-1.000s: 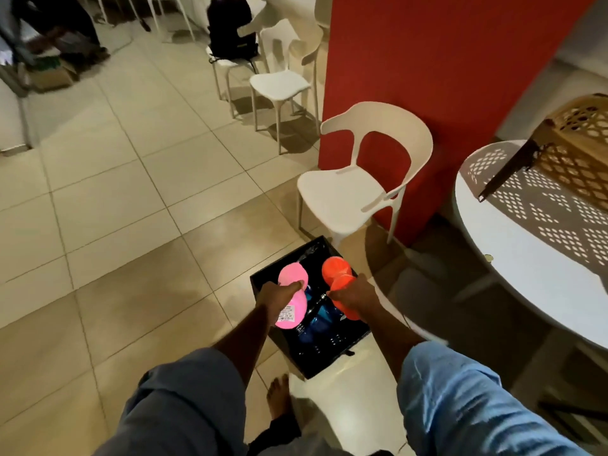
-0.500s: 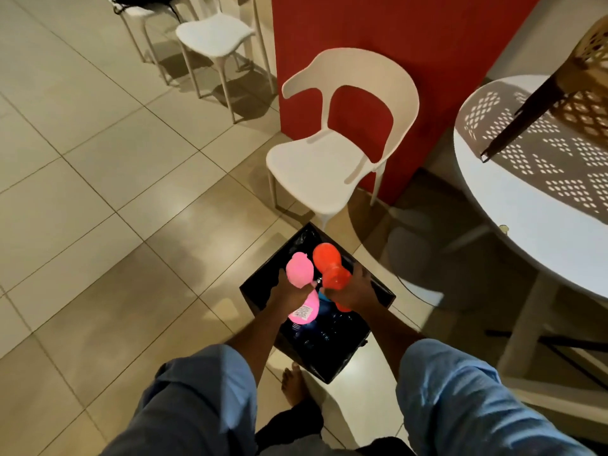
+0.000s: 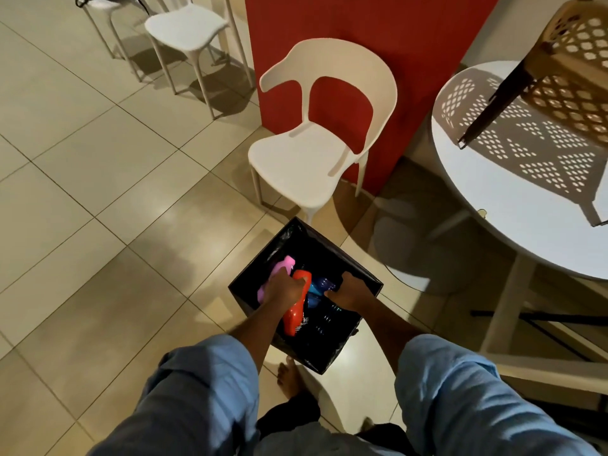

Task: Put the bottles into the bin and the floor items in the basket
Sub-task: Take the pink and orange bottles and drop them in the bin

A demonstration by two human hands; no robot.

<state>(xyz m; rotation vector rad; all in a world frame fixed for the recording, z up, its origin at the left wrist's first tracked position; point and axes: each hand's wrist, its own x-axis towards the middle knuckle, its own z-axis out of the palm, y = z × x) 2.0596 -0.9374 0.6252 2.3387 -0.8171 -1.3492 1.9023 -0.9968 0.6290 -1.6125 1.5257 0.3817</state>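
A black bin lined with a dark bag stands on the tiled floor right below me. My left hand reaches into it, shut around a pink bottle whose ends show on either side of the fingers. An orange bottle lies tilted inside the bin beside that hand, touching no hand. Blue bottles lie deeper in the bin. My right hand hovers over the bin's right half, loosely curled with the thumb apart, holding nothing. A tan perforated basket sits on the table at the upper right.
A white chair stands just behind the bin, against a red pillar. A round white table fills the right side. More white chairs stand at the upper left. My bare foot is beside the bin's near corner.
Both hands dropped lower into the bin. The right hand let go of the orange bottle, which now lies in the bin. The view tilted further down.
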